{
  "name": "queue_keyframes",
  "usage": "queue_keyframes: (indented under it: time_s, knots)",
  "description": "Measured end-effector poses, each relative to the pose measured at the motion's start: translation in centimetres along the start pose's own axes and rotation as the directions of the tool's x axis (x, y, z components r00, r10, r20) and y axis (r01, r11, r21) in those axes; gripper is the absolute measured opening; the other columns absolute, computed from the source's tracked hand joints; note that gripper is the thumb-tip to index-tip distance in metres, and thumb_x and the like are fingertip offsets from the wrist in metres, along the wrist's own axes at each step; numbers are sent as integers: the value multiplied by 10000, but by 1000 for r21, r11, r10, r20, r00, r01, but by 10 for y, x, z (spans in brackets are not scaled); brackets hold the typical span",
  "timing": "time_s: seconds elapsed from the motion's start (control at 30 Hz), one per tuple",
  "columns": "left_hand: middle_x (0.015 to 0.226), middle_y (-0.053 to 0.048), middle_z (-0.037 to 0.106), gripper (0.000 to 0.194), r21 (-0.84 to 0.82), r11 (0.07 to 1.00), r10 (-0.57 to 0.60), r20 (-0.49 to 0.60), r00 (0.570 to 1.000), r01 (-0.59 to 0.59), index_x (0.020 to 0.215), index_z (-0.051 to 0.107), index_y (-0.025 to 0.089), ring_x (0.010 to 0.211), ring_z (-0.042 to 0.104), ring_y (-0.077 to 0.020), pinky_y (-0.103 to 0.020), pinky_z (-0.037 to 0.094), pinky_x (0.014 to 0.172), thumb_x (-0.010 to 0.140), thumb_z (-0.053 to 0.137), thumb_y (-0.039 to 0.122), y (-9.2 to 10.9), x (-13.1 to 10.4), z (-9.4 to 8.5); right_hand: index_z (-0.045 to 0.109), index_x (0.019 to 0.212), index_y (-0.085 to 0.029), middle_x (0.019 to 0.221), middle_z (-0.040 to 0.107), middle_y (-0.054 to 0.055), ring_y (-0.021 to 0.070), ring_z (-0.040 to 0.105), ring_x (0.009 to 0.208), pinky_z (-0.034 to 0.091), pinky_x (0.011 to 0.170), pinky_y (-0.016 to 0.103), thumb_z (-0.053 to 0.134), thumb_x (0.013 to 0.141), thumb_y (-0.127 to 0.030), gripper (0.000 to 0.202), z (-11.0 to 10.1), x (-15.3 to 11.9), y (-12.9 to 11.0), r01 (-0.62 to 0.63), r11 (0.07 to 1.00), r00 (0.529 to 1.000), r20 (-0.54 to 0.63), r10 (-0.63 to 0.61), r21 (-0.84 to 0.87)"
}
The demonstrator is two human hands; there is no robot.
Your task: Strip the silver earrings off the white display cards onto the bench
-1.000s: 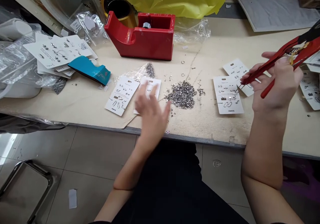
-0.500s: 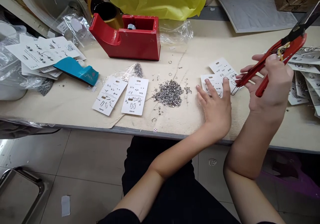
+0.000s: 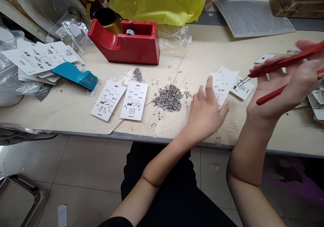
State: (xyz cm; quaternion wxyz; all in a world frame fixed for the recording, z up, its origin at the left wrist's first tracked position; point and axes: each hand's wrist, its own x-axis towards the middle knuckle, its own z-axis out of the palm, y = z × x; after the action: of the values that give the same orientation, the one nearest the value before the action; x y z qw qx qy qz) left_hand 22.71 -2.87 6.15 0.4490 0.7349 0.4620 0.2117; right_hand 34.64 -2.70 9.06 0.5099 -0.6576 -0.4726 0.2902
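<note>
My left hand has its fingers apart over the left side of a white earring card. Its index finger and thumb touch or overlap the card's edges; I cannot tell whether they grip it. My right hand, palm turned up, holds red-handled shears across its palm and thumb, their blades out of view. A wire loop sticks out from one handle, over another white card. Left of my hands lies a pile of small silver findings.
Two earring cards lie left of the pile. Behind stands a red tape dispenser, beside a teal plastic piece and stacked cards. A yellow bag, a grey padded sheet and a cardboard box are farther back.
My left hand has shifted left, and the card near it has turned. The right hand and shears have moved right and turned, taking the blades out of view. One card now shows separately under the wire loop.
</note>
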Motion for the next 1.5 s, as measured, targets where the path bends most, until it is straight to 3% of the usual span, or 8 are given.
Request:
queue_keyframes:
  time_s: [0.1,0.23,0.37,0.47,0.57,0.77,1.07,1.5]
  knots:
    - [1621,-157,346,806,-411,911,35,145,989,28,1576,-18,211,1457,453,-251,-429,457,1177,974,467,435,-25,-5,-54,606,1182,-251,953,665,89,231,635,853,522,623,349,619,892,-423,338,12,-2,0,58,997,998,42,-56,-45]
    - [1506,-127,524,609,-750,660,33,-37,999,-49,1498,296,175,1360,562,-247,-412,547,1077,960,386,443,-58,-14,-101,544,1319,-267,1101,638,102,256,617,960,557,737,421,594,892,-356,439,22,-10,11,242,954,970,18,-243,-179]
    - [1385,-120,638,627,-878,472,-86,-138,987,-81,1473,419,183,1266,635,-281,-405,595,979,993,269,557,-65,-24,-121,461,1442,-213,1158,619,125,275,606,997,543,875,486,589,855,-230,601,38,-18,26,577,729,806,112,-581,-369]
    - [1325,-112,679,652,-923,374,-136,-153,979,-92,1477,444,218,1225,661,-289,-389,590,963,999,223,602,-62,-27,-127,403,1493,-168,1104,659,132,282,640,954,565,806,449,614,822,-174,703,51,-21,32,724,567,687,338,-643,-393]
    - [1262,-92,712,605,-955,272,-175,-169,970,-117,1484,438,216,1197,681,-271,-379,582,992,1016,237,542,-63,-27,-129,430,1464,-125,1054,691,155,296,670,915,570,752,434,645,846,-217,661,60,-24,32,760,499,649,447,-616,-416]
    - [1337,-101,672,649,-985,160,-296,-114,948,-69,1508,384,213,1326,592,-307,-442,556,1068,993,283,596,-69,-29,-129,499,1412,-97,986,719,167,292,689,837,564,720,420,716,844,-297,640,63,-27,29,797,392,595,489,-638,-459]
    - [1506,-64,534,704,-995,58,-311,-93,946,-79,1583,170,284,1472,416,-316,-502,451,1182,988,250,652,-65,-29,-125,592,1303,-76,899,743,126,244,698,735,570,647,352,732,824,-215,518,64,-32,26,807,389,589,561,-581,-445]
    - [1551,2,481,685,-985,162,-269,-103,958,-61,1572,163,371,1500,370,-295,-487,448,1193,972,228,694,-64,-33,-121,619,1260,-72,825,730,86,189,672,652,548,569,308,617,835,-85,425,67,-38,24,777,481,627,568,-533,-406]
